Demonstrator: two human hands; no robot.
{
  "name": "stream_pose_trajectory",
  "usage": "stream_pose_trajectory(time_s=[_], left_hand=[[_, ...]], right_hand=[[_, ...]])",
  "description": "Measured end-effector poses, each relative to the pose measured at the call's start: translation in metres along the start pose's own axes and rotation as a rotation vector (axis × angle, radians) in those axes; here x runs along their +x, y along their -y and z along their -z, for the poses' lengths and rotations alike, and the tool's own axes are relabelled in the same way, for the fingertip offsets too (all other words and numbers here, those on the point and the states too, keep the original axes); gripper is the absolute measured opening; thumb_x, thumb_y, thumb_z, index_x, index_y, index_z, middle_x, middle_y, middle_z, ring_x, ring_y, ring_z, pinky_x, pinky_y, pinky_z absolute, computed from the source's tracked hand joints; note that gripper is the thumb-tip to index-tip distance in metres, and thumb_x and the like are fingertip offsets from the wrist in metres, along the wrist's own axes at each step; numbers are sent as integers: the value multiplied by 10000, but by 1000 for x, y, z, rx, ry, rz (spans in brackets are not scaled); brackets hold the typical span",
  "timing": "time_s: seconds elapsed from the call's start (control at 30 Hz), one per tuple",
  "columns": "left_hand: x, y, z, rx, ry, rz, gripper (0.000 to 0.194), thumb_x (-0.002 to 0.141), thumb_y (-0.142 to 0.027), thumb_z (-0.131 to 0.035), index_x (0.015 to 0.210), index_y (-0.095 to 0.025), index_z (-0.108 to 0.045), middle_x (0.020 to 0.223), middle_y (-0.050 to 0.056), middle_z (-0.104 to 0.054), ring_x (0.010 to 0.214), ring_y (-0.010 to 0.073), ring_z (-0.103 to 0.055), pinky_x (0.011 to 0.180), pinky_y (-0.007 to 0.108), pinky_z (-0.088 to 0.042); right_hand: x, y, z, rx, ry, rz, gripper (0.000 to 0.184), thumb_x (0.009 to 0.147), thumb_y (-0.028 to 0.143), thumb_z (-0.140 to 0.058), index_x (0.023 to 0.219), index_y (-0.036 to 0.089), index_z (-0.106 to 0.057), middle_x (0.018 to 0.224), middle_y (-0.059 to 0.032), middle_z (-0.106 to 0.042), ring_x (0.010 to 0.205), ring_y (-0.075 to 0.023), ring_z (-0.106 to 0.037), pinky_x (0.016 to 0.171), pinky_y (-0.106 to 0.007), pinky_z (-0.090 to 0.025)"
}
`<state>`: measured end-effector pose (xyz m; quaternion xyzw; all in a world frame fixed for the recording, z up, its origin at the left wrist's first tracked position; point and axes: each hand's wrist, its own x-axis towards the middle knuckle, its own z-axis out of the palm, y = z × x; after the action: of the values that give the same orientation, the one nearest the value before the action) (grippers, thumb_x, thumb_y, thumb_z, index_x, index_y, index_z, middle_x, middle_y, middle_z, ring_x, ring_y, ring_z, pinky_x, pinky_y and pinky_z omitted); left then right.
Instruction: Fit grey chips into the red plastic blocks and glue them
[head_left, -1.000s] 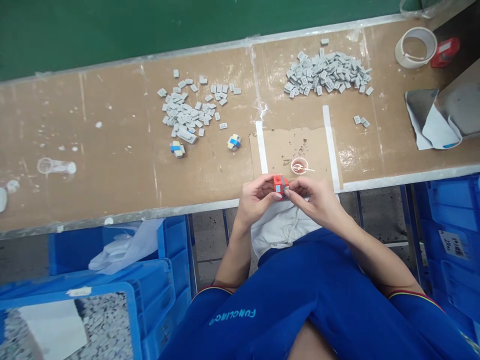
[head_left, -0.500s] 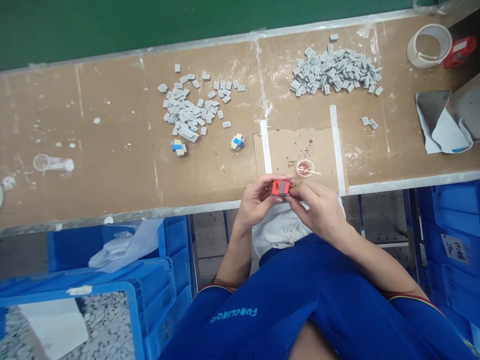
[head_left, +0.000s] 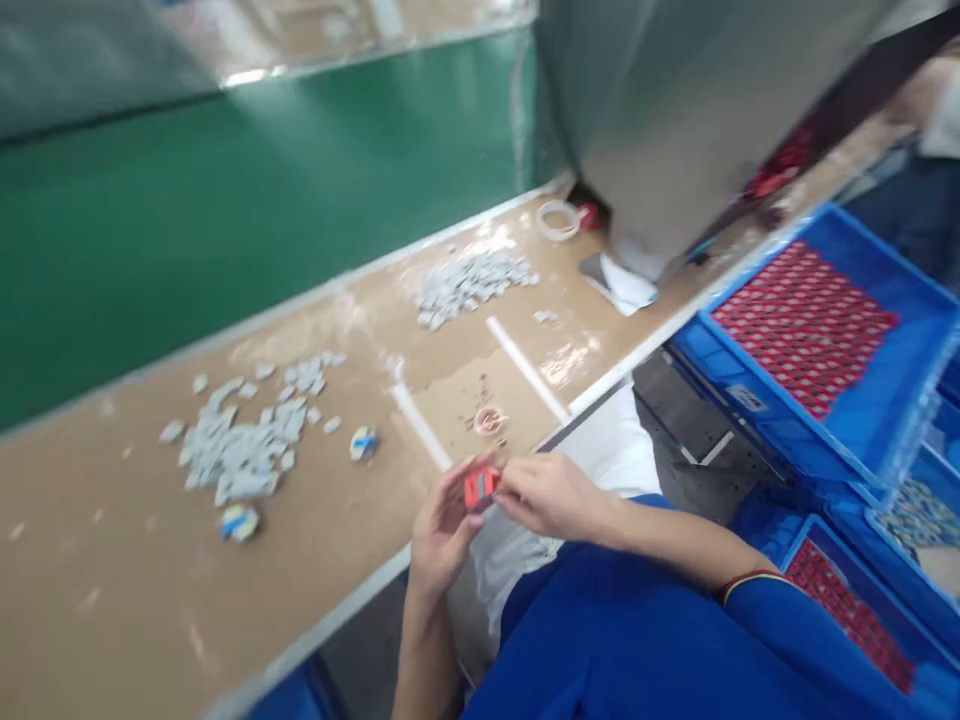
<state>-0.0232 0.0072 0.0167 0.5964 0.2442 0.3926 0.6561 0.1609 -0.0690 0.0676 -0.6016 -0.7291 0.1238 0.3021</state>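
Note:
A small red block with a grey stripe (head_left: 480,487) sits between my two hands, just in front of the table's edge. My left hand (head_left: 441,525) is closed round its left side, thumb below and fingers above. The fingertips of my right hand (head_left: 551,495) pinch together at its right side, and what lies under them is hidden. Beyond the hands, a small round cup (head_left: 489,420) with reddish contents and a thin stick stands on a cardboard sheet (head_left: 442,390). The picture is blurred.
Grey tile pieces lie in a left pile (head_left: 240,450) and a far pile (head_left: 472,285). Blue-and-white bundles (head_left: 364,443) rest near the left one. A tape roll (head_left: 559,220) is at the back. Right, a blue crate (head_left: 919,330) holds rows of red blocks. Another person's sleeve (head_left: 946,120) shows.
The view has swung up and to the right, bringing the blue crate of red blocks into sight. Both hands keep the red block between them.

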Motion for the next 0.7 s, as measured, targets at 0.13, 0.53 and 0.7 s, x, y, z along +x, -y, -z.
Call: stream_pose_trajectory(time_s=[0.13,0.53,0.7], left_hand=[[6,-18,9,124,56,224,510,893,-517,-797,1326,-258,-724,1292,135,-801,1014,294,-829,857,398,-709],[122,-2,-138,456,523,206,397,983,-534,-652,1192,-226,-791,1143,123,-843,1033,274,-820,947,374,-670],[160,23,-176,624,429,175,355,990,-507,-646,1148,-236,-813,1107,116,-850,1019,270,-823,937,368,-664]], right_hand=[[-37,-8,46,-65,-17,-263,153,930,218,-634,804,297,-602,768,19,-739,629,-167,-676,556,-300,-553],[-51,-303,327,-593,-91,-1191,310,1052,404,-648,1200,135,-689,1184,-92,-729,1071,-210,-716,977,-445,-604],[-21,-422,363,-585,-63,-1294,333,1033,375,-687,1248,121,-683,1245,-114,-715,1116,-226,-716,988,-450,-617]])
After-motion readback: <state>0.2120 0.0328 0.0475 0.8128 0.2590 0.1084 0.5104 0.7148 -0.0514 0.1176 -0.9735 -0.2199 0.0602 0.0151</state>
